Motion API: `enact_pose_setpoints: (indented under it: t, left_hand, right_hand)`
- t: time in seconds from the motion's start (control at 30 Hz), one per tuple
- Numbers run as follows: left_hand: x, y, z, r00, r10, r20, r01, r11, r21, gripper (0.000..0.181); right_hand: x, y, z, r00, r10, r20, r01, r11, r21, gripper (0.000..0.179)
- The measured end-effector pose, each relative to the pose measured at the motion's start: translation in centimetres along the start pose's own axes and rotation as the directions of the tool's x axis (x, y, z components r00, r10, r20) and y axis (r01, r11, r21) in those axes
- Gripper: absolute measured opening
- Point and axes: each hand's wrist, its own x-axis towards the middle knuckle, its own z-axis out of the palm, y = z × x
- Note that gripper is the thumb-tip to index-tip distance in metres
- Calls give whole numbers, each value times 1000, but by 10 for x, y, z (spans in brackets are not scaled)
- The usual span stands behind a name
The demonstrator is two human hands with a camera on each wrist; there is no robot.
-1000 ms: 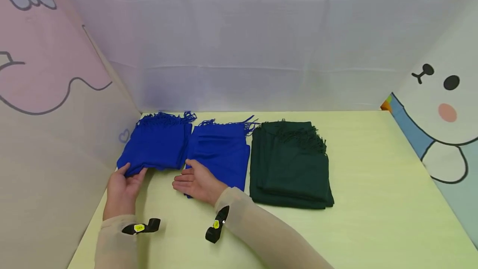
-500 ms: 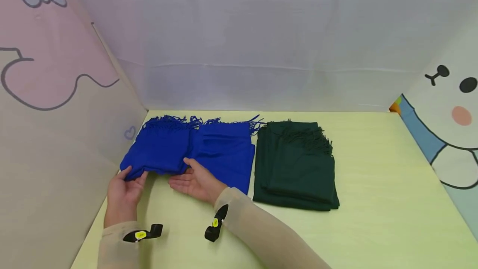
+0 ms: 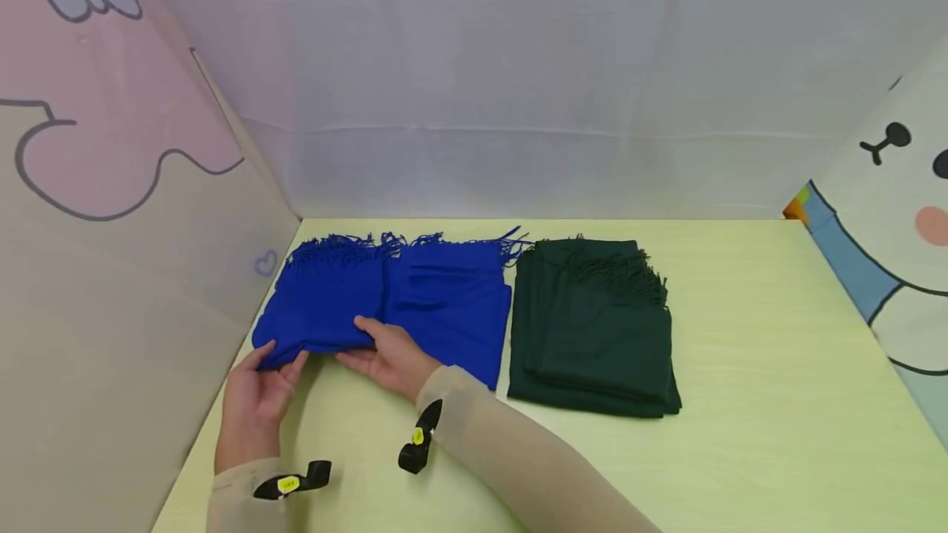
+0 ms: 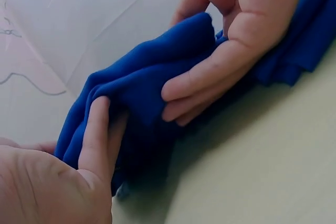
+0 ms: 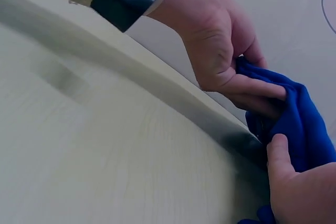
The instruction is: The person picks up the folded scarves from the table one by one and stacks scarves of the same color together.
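A folded blue fringed scarf [image 3: 322, 303] lies at the far left, its near edge lifted off the table. My left hand [image 3: 255, 397] pinches the near left corner, thumb above and fingers beneath. At the near right corner my right hand [image 3: 392, 360] holds the same edge, thumb on top and fingers tucked under. In the left wrist view the blue cloth [image 4: 142, 82] hangs in folds between both hands. A second folded blue scarf [image 3: 470, 319] sits directly to the right, partly behind my right hand. Its fringe points away from me.
A stack of folded dark green fringed cloth [image 3: 600, 344] stands right of the blue scarves. The pale yellow table [image 3: 755, 385] extends further right. A printed wall panel [image 3: 163, 270] rises close by my left hand, and a pale sheet [image 3: 518, 105] hangs behind.
My right hand has moved from beside the left blue scarf onto its near right corner, where the thumb now presses on top. The left hand still grips its corner. The view has shifted slightly.
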Motion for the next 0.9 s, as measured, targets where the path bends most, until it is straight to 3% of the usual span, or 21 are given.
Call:
enact_pose_setpoints:
  t: [0.1,0.23,0.37,0.5,0.67,0.77,0.9]
  left_hand:
    - [-3,3,-7,998,-8,63,2,996,92,64]
    - [-4,4,-17,991,-14,131,-6,989,150,47]
    - [-3,2,-20,989,-22,146,-5,983,181,36]
    - [0,0,-21,984,-25,175,-12,979,206,26]
    - [4,3,-22,974,-56,219,24,989,146,22]
    - [7,5,-21,977,-67,204,53,996,74,24]
    - [8,6,-20,982,-41,182,40,999,11,46]
  right_hand:
    - [3,2,3,1000,-5,-7,5,1000,-14,45]
    - [6,5,6,1000,-5,10,5,999,-34,55]
    - [8,5,6,1000,-4,7,4,999,-43,64]
    - [9,1,6,1000,-22,22,24,995,-96,54]
    - [9,-6,9,997,-53,50,60,987,-150,42]
    - [7,-8,11,997,-49,64,59,986,-158,45]
    - [3,-10,13,996,-40,84,54,982,-183,49]
